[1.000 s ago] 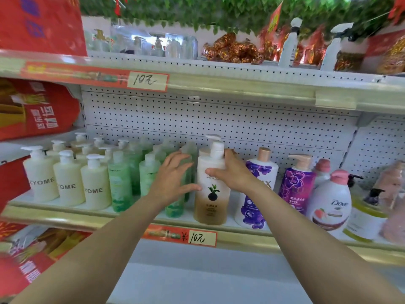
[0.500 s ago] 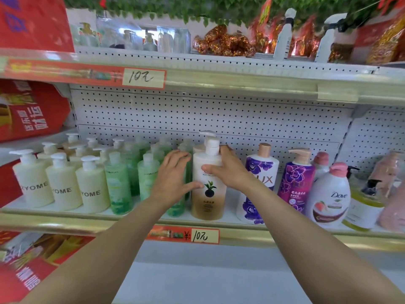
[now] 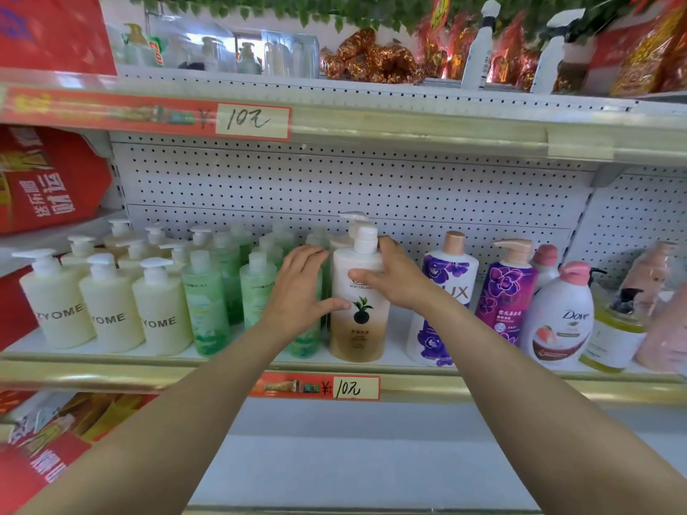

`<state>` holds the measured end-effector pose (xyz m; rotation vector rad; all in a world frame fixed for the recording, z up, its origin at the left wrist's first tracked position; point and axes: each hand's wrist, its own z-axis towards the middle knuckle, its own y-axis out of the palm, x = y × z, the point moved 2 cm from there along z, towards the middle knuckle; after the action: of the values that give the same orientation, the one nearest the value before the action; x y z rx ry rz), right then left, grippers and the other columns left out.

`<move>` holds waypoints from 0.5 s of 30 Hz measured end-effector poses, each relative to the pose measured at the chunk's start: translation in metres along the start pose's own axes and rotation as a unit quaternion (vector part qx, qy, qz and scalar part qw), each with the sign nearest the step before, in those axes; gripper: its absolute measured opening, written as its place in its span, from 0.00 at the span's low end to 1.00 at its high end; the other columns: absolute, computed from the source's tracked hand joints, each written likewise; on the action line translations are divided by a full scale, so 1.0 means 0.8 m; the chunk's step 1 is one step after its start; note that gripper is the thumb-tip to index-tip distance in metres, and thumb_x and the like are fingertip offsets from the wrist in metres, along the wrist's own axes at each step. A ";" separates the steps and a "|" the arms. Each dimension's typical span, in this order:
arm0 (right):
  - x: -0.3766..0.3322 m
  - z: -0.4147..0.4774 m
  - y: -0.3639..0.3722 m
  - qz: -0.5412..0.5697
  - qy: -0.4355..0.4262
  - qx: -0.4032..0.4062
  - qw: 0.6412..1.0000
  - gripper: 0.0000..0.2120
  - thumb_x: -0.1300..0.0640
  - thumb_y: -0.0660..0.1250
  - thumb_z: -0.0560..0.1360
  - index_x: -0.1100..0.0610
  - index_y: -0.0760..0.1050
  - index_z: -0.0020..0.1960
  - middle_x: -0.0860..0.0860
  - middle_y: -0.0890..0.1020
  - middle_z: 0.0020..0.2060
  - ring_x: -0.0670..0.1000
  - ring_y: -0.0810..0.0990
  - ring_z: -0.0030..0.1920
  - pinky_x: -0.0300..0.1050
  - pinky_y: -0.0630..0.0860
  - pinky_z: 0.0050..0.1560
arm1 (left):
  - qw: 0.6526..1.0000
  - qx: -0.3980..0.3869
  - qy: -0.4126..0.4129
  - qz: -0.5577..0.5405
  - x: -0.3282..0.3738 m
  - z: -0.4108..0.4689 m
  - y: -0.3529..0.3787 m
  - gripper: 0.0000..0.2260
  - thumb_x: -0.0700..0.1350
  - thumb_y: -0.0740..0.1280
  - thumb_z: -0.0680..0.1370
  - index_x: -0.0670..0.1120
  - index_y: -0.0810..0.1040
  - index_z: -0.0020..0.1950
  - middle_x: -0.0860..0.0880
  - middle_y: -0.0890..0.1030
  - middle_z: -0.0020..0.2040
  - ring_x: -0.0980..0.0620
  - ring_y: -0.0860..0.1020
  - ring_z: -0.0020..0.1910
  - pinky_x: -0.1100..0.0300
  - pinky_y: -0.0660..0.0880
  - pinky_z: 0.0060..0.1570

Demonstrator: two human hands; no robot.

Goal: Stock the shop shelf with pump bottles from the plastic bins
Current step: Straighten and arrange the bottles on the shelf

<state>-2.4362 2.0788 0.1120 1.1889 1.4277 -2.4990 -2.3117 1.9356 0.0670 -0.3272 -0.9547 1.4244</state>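
Observation:
A white-to-tan pump bottle (image 3: 358, 328) with a dark fruit logo stands upright at the front of the middle shelf (image 3: 111, 371), with a second one like it right behind. My right hand (image 3: 396, 278) grips its shoulder, thumb across the front and fingers behind the neck. My left hand (image 3: 299, 291) lies with straight fingers over a green pump bottle (image 3: 303, 343) beside it, its thumb touching the tan bottle's left side. No plastic bin is in view.
Left of the hands stand rows of green bottles (image 3: 206, 310) and cream pump bottles (image 3: 160, 314). To the right are purple bottles (image 3: 444, 291), a white Dove bottle (image 3: 559, 321) and pink ones. An upper shelf (image 3: 409, 128) overhangs, leaving tall free space above the pumps.
Both hands stay on the same bottles and the tan bottle remains standing in place. Only the view has shifted a little.

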 end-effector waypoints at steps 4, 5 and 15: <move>-0.002 -0.003 0.000 -0.001 0.006 0.002 1.000 0.30 0.46 0.72 0.76 0.57 0.64 0.71 0.53 0.69 0.65 0.51 0.71 0.61 0.46 0.69 0.57 | 0.998 -0.044 -0.010 -0.040 -0.007 -0.002 -0.015 0.42 0.59 0.76 0.68 0.49 0.63 0.77 0.49 0.57 0.78 0.50 0.53 0.77 0.52 0.55 0.75; -0.003 -0.004 0.001 0.002 0.009 0.002 1.000 0.31 0.46 0.72 0.76 0.57 0.64 0.71 0.53 0.68 0.65 0.52 0.71 0.62 0.47 0.70 0.59 | 0.998 -0.053 -0.013 -0.040 -0.009 -0.003 -0.017 0.42 0.59 0.76 0.69 0.49 0.62 0.77 0.50 0.56 0.79 0.50 0.53 0.77 0.51 0.55 0.75; -0.010 -0.007 0.000 0.011 0.019 0.005 1.000 0.30 0.46 0.72 0.76 0.56 0.64 0.71 0.51 0.69 0.64 0.50 0.72 0.60 0.46 0.70 0.56 | 0.996 -0.081 -0.015 -0.043 -0.007 -0.004 -0.022 0.42 0.53 0.77 0.70 0.48 0.60 0.78 0.49 0.56 0.79 0.50 0.54 0.78 0.52 0.55 0.77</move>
<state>-2.4268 2.0803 0.1151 1.2541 1.4040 -2.4854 -2.2966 1.9284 0.0750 -0.3823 -1.0993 1.2791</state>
